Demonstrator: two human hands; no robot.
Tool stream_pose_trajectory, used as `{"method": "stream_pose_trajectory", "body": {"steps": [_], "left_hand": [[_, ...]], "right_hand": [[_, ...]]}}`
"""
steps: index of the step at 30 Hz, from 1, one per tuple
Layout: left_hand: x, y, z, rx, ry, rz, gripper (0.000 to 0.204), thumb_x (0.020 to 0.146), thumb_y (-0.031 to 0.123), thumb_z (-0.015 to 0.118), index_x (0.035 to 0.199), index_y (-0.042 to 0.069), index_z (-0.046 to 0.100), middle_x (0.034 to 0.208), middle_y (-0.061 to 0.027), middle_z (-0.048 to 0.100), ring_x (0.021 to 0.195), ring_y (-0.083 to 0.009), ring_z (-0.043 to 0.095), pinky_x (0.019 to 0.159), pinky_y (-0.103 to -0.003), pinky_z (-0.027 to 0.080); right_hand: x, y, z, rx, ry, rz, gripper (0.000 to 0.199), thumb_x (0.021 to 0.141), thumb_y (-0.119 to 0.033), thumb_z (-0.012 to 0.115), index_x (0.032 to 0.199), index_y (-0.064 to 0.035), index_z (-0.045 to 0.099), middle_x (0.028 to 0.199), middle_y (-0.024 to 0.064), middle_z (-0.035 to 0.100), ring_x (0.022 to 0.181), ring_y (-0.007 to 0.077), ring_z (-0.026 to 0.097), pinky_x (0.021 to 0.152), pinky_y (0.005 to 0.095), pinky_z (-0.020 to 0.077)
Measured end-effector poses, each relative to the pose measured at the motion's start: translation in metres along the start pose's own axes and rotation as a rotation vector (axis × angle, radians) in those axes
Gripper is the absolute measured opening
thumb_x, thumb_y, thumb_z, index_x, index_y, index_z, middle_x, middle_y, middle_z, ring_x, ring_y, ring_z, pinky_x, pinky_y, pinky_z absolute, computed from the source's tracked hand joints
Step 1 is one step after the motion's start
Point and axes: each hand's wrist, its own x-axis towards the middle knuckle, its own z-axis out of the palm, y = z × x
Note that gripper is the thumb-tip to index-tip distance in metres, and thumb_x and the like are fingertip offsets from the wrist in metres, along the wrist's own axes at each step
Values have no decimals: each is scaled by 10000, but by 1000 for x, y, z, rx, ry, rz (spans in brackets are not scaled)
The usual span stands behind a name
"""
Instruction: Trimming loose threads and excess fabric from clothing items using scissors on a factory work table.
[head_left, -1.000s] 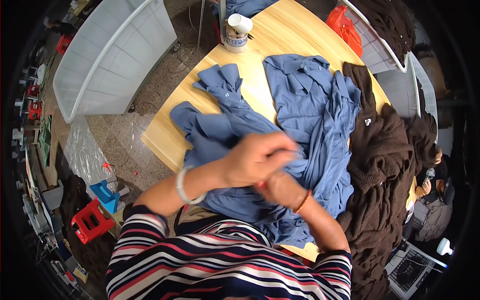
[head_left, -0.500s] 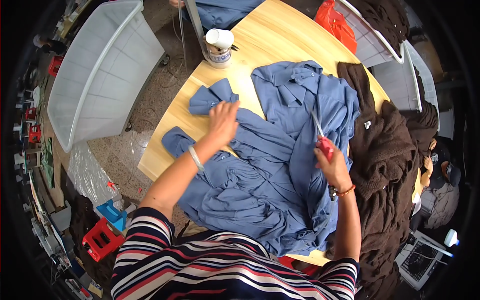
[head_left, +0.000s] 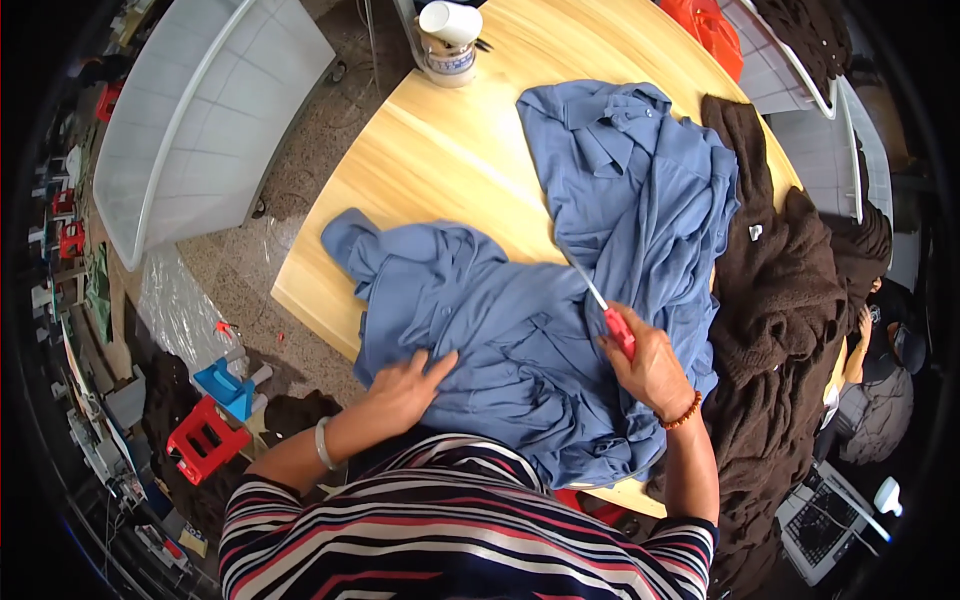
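Observation:
Rumpled blue-grey button-up shirts or garments lie across the wooden table in front of me, one heap (head_left: 450, 290) nearer and another (head_left: 640, 180) with its collar at the far side. My left hand (head_left: 405, 390) is at the near left edge of the closer heap, fingers bent into the cloth, thumb and forefinger showing apart on top. My right hand (head_left: 650, 370) is closed round a red-handled tool (head_left: 618, 330) with a long, thin pale blade. The blade points away and left over the fabric between the heaps; its exact kind is unclear.
Brown knitwear (head_left: 775, 320) is piled along the right side. A white cup (head_left: 450, 22) rests on a container (head_left: 447, 62) at the table's far left edge. Pale bins (head_left: 200, 120) stand left and far right. A red stool (head_left: 207, 438) is on the floor, lower left.
My left hand has come back toward me, and the cloth beside it has shifted nearer, baring more tabletop. My right hand and the red-handled tool have moved slightly left and nearer. The view has shifted.

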Motion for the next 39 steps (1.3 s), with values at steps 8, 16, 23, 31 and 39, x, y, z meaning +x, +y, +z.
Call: {"method": "stream_pose_trajectory", "body": {"steps": [8,16,23,31,39], "left_hand": [[93,-23,21,-1841,293,-304,389,923,211,652,1245,22,541,1101,-90,636,995,-194,605,920,-349,480],[90,-27,43,-2356,297,-411,214,925,108,614,1122,24,610,1082,-75,657,1007,-187,618,950,-334,477],[88,-22,40,-2114,227,-317,85,913,88,642,990,55,631,920,-19,671,834,-124,631,773,-250,514],[77,-19,44,-1791,647,-96,127,905,120,678,844,109,567,735,53,540,590,-36,463,547,-191,370],[64,-31,57,-618,938,178,91,893,44,625,921,11,545,806,-47,527,672,-137,485,666,-265,434]], "right_hand": [[-29,-22,14,-67,-257,-89,430,850,-126,659,1256,-44,542,820,253,643,775,412,643,660,431,517],[-41,-45,15,-89,-330,-141,397,842,-103,668,1219,-27,567,913,222,662,790,388,653,681,401,529],[-31,-50,16,-217,-257,-198,372,844,-151,668,1192,-50,586,784,209,656,704,385,646,632,433,516],[-54,-63,26,-353,-537,-235,337,857,-242,657,1151,-87,604,628,185,606,591,371,626,551,441,494],[-50,-59,35,-388,-428,-243,326,864,-238,648,1142,-76,600,640,190,618,597,380,625,551,448,498]]}}
